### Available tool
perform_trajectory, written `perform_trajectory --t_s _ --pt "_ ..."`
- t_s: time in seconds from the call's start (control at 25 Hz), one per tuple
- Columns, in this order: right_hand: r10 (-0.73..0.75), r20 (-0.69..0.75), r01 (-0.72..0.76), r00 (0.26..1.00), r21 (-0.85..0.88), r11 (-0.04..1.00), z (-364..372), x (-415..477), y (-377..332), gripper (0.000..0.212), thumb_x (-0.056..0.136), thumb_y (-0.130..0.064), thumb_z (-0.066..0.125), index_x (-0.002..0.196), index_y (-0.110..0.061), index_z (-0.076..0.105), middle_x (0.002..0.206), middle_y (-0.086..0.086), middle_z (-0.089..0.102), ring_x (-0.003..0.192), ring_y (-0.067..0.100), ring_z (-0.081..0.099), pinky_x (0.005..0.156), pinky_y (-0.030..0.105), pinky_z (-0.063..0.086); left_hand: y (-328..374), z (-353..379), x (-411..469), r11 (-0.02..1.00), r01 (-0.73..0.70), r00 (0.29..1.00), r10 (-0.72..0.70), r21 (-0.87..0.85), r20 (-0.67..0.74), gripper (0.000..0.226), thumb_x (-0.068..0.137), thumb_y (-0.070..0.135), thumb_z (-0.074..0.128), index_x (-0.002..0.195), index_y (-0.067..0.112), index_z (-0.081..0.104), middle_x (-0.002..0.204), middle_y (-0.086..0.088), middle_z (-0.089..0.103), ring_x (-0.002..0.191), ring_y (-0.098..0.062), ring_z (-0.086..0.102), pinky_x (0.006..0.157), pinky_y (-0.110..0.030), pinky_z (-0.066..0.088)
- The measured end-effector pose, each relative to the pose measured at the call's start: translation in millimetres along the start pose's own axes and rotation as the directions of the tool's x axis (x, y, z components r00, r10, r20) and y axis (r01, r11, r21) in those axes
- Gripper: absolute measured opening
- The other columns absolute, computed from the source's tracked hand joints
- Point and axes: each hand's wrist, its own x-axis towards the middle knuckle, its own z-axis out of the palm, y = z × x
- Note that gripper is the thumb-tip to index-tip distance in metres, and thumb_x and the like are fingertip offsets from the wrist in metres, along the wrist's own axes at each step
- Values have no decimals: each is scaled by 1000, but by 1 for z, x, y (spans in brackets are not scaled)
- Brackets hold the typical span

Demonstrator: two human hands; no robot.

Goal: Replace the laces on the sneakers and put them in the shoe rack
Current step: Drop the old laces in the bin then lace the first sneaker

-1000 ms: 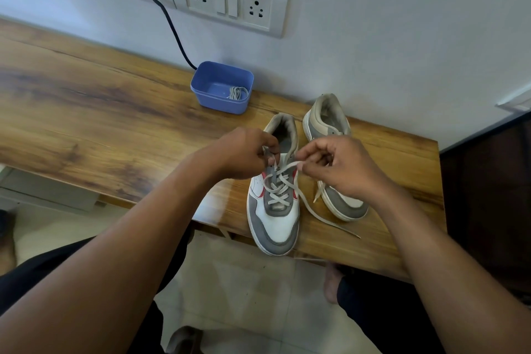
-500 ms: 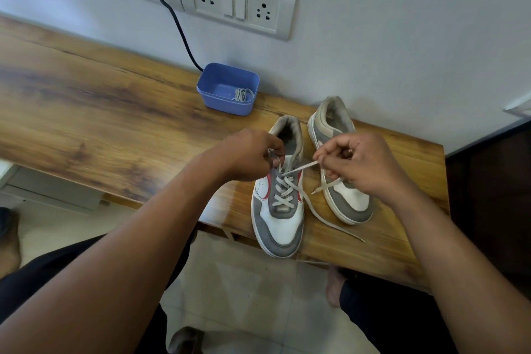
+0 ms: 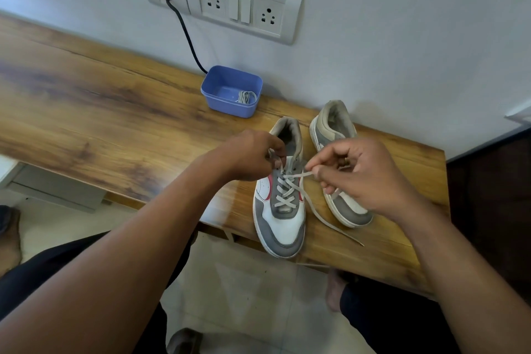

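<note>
In the head view we record our left hand (image 3: 253, 155) and right hand (image 3: 359, 172) each pinching the grey lace (image 3: 284, 190) above the part-laced sneaker (image 3: 283, 227) standing on the wooden bench (image 3: 115, 112) (second sneaker (image 3: 333, 123) just beside it).

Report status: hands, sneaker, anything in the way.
Left hand pinches lace at top eyelets of the sneaker. Right hand pinches the other strand, taut. Loose tail trails over bench. Nothing blocking.

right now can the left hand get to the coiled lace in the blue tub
Probably yes: the coiled lace lies in the open blue tub beyond the left hand, bare bench between. But that hand pinches the sneaker's lace and must let go first.
</note>
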Motion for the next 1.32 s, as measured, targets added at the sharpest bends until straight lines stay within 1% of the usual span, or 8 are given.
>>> perform_trajectory --t_s 0.12,0.28,0.4,0.56,0.84,1.08,1.2,1.32 --pt "-77 61 82 995 -87 993 42 -18 -14 12 92 -11 77 98 -20 82 82 -12 76 74 5 72 70 26 61 7 -4 -11 976 29 999 -37 -218 -33 16 97 22 65 113 23 66 76 5 72 69 -16 72 68 -34 59" --pt "-193 421 300 886 -203 932 88 -51 -33 24 95 -21 71 118 -25 77 111 -12 75 98 3 68 88 24 54 15 8 -45 883 110 993 -113 -456 22 31 89 17 78 102 15 51 70 -8 74 63 -25 74 58 -39 63" --pt "-125 295 207 947 -268 941 67 -50 -25 14 94 -32 73 106 -33 79 101 -18 76 93 -2 69 84 27 56 4 16 -57 930 118 993 -110 -349 43 29 86 -1 70 100 16 52 59 0 67 60 -22 72 62 -38 62" --pt "72 -33 -79 997 -352 933 21 -20 14 10 93 -25 76 96 -35 75 91 -18 73 85 -4 67 82 29 60 -5 17 -55 948 221 968 -184 -227 173 14 91 7 63 100 18 59 70 -1 73 60 -16 72 70 -35 61" --pt "191 135 -101 972 -494 863 29 5 28 9 90 -28 78 89 -28 69 86 -11 70 79 5 67 78 40 60 -5 6 -29 986 163 987 -162 30 -16 19 94 37 66 90 19 64 85 1 68 80 -20 67 75 -41 58" --pt "216 95 -220 972 31 975 -1 -2 3 4 90 2 77 91 -2 76 75 10 78 66 19 75 65 27 61 -2 -12 -30 990 27 991 -45 -140 -127 11 94 29 69 88 21 68 77 4 73 69 -13 70 72 -41 60" --pt "142 129 -162 981 159 974 6 -4 -3 7 92 5 74 98 2 75 81 15 78 71 24 77 66 29 62 14 -13 -35 880 -73 994 102 -469 37 15 91 6 70 102 16 71 78 -5 75 70 -24 74 66 -38 62" --pt "89 149 -124 985 246 961 11 -1 -9 10 94 5 71 104 4 74 85 18 78 71 25 75 66 30 61 23 -8 -35 877 -137 965 223 -461 136 12 90 3 72 94 13 71 80 -9 74 69 -25 73 65 -38 62"
